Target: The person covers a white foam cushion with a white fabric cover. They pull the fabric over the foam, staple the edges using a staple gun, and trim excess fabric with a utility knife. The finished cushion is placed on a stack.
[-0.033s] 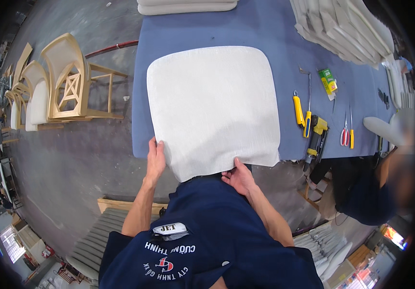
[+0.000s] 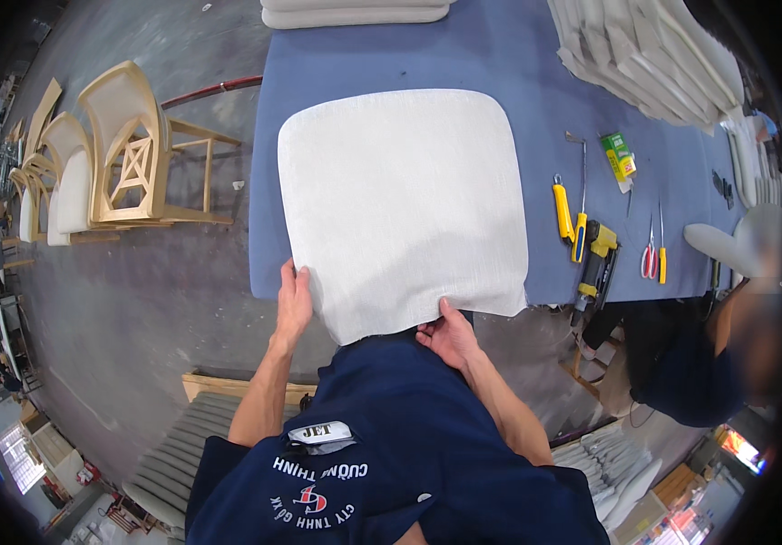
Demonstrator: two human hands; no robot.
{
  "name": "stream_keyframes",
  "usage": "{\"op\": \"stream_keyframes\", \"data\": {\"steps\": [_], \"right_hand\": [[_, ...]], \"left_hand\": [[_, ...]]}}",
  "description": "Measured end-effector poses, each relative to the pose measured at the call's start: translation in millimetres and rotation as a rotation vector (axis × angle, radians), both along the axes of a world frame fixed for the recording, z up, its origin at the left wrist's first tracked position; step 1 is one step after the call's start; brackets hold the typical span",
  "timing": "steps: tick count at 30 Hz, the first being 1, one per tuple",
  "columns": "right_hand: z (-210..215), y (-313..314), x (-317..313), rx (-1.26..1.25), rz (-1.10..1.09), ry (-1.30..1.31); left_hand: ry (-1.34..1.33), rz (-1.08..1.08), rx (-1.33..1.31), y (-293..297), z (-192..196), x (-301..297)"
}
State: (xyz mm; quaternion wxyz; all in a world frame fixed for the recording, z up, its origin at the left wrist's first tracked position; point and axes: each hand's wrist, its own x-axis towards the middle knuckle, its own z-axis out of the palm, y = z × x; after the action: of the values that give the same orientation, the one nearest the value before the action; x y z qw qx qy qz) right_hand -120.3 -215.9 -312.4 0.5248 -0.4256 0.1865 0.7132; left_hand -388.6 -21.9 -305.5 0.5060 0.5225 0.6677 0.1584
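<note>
A white fabric-covered seat cushion (image 2: 400, 200) with rounded far corners lies at the near edge of the table, its near side jutting out toward my body. Along that near side the fabric hangs loose and a little wavy. My left hand (image 2: 295, 300) grips the cushion's left edge near the front corner, its fingers partly hidden. At the front edge, my right hand (image 2: 450, 334) pinches the fabric, thumb on top and fingers curled underneath.
The blue-covered table (image 2: 382, 59) holds a yellow-black staple gun (image 2: 598, 254), a yellow cutter (image 2: 562, 211), a screwdriver (image 2: 580, 236), red-handled pliers (image 2: 650, 259) and stacked pale covers (image 2: 645, 54). Wooden chairs (image 2: 128, 145) stand left. A co-worker (image 2: 691, 377) sits at right.
</note>
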Motion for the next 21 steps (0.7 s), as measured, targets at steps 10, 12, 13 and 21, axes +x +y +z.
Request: {"op": "stream_keyframes", "data": {"steps": [10,12,13,21], "right_hand": [[-36.4,-10.5,-5.5,0.044,0.100,-0.326],[-34.8,-7.4,-11.9,0.073,0.071,-0.295],[-34.8,-5.4,-16.2,0.088,0.054,-0.280],[-59.1,-15.2,-20.8,0.093,0.058,-0.487]], "left_hand": [[-0.009,-0.032,0.114,13.3,-11.6,1.3],[0.085,-0.071,0.249,27.2,-4.9,7.2],[0.132,-0.092,0.316,36.1,-1.2,10.1],[0.100,-0.331,0.857,190.3,45.9,104.3]]}}
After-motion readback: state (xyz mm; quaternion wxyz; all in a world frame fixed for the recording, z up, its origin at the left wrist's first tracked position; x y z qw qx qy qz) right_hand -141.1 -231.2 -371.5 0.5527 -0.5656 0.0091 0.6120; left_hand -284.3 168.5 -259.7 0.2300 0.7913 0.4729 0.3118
